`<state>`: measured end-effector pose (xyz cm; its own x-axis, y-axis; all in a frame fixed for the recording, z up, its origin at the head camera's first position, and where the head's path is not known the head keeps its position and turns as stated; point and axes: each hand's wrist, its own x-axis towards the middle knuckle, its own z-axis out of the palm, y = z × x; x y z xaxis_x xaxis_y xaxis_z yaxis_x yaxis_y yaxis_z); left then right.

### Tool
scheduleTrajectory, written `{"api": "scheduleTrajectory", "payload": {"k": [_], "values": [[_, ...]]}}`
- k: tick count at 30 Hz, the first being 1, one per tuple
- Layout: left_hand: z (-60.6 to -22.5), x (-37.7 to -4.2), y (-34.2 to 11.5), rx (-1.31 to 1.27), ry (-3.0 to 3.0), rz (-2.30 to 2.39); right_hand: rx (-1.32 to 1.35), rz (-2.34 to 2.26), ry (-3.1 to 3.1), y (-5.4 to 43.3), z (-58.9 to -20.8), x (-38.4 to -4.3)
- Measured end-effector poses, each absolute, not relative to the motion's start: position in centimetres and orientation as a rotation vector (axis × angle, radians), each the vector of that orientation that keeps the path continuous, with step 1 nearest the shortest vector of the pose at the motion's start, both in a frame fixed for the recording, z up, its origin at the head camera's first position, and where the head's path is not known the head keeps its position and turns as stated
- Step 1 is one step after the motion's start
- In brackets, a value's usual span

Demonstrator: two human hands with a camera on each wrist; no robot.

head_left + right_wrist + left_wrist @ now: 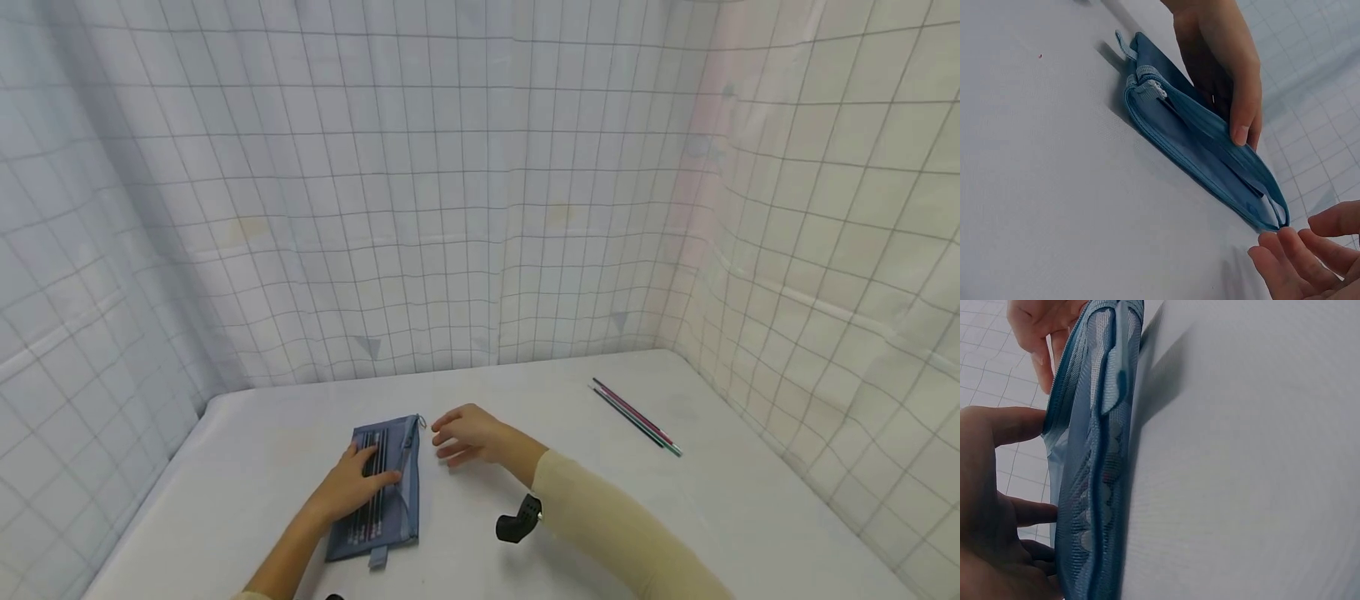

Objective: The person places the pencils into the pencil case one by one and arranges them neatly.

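A blue zippered pencil pouch (392, 518) lies flat on the white table, with several dark pencils (366, 523) showing through its mesh front. My left hand (348, 487) rests on the pouch with fingers spread, the thumb at the zippered edge. In the right wrist view the unzipped mouth (1210, 165) gapes, and the pale zipper slider (1158, 90) sits at the end by the fabric tab. Just beyond the pouch's far right corner, my right hand (471, 435) hovers with loosely bent, parted fingers and nothing in them.
Several loose pencils (637, 417), dark, red and green, lie together at the table's far right. A black wrist camera (519, 521) hangs below my right sleeve. White grid-patterned curtains (450, 208) surround the table (517, 383) at the back and sides.
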<state>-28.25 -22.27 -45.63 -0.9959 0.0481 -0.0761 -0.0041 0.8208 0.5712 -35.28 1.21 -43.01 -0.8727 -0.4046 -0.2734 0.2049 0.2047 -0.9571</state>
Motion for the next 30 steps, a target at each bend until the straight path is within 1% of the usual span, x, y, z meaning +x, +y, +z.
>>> {"api": "scheduleTrajectory", "payload": {"k": [12,18,30], "values": [[-45.8,-27.7,-22.4,0.102,2.92,0.976,-0.186,-1.646,2.098,5.3,-43.2,-36.3],[-45.7,-27.8,-22.3,0.09,2.924,0.967,-0.207,-1.627,2.118,7.5,-42.6,-37.0],[-45.7,-27.9,-22.4,0.102,2.915,0.978,-0.166,-1.641,2.115,12.5,-42.0,-37.6]]}}
